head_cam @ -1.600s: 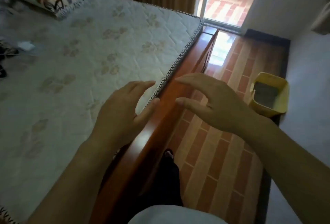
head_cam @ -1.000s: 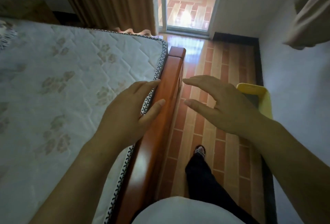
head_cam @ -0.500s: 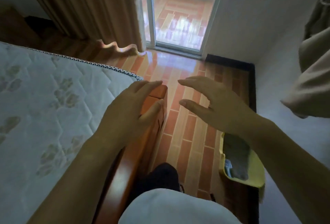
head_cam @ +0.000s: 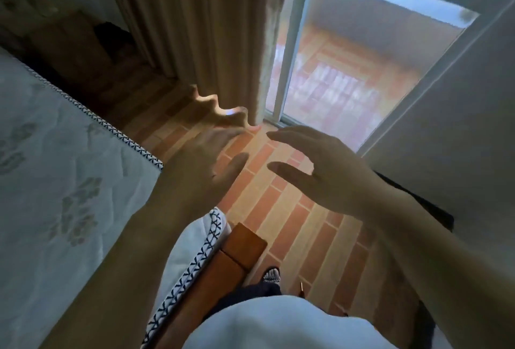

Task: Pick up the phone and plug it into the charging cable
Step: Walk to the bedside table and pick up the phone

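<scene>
Quilted white fabric is filling the left of my view: the mattress [head_cam: 55, 181], its patterned piping running to the corner beside a wooden bed frame [head_cam: 237, 259]. Brick-patterned floor tiles [head_cam: 292, 209] are stretching ahead toward a tan curtain [head_cam: 195, 28] and a glass sliding door [head_cam: 334, 70]. A white shirt hem [head_cam: 264, 323] is showing at the bottom edge, with a foot in a patterned slipper [head_cam: 271, 275] planted on the tiles below it.

I am holding both hands out in front at mid-height. The left hand [head_cam: 195, 173] is hanging above the mattress corner, fingers spread and loose, gripping nothing. The right hand [head_cam: 328, 173] is hovering over the floor, fingers gently curved and parted, likewise empty. The two are near each other, not touching. I judge this posture as a ready carry while I am walking, not a reach.

The phone is not appearing anywhere in view, nor is the charging cable. I judge the task as barely begun: locating the phone is coming first.
</scene>
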